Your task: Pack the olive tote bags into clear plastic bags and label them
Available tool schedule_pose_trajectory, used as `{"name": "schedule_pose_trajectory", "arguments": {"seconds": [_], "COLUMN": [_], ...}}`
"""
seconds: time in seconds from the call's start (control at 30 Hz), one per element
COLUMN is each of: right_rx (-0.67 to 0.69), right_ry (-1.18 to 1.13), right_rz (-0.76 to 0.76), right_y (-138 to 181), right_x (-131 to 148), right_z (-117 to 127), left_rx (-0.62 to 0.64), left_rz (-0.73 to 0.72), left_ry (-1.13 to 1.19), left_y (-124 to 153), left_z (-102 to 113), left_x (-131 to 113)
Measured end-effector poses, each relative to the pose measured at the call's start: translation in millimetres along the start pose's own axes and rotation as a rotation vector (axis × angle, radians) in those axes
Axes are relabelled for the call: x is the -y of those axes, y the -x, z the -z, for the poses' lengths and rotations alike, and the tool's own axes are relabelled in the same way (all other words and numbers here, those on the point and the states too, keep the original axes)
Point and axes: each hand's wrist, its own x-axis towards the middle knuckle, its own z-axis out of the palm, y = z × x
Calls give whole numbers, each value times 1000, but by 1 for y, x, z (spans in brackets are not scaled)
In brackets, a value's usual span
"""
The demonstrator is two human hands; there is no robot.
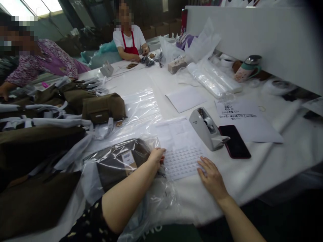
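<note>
Head view: left hand, fingers curled, grips bagged garment; right hand, fingers together, presses label sheet.

Olive-brown bag in clear plastic under the left hand; white label sheet by the right hand; beyond, grey tape dispenser, dark red phone.

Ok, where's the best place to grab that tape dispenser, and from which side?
Probably grip the tape dispenser across its two flat side walls at the taller rear, fingers coming down from above. The low front end looks to be against the phone, and the label sheet lies along its left.
</note>
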Motion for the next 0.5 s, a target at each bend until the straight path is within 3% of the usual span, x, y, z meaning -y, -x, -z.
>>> {"name": "schedule_pose_trajectory", "arguments": {"seconds": [0.27,0.4,0.5], "right_rx": [-5,-10,24], "right_ry": [-8,-105,-194], "right_rz": [9,39,-3], "right_y": [-23,-62,-88], "right_x": [15,43,60], "right_z": [9,4,-7], "left_rx": [-69,-32,59], "left_rz": [-371,-390,-295], "left_ry": [-172,-123,-12], "left_y": [0,2,0], "left_z": [25,29,21], "left_x": [-15,-17,-16]}}
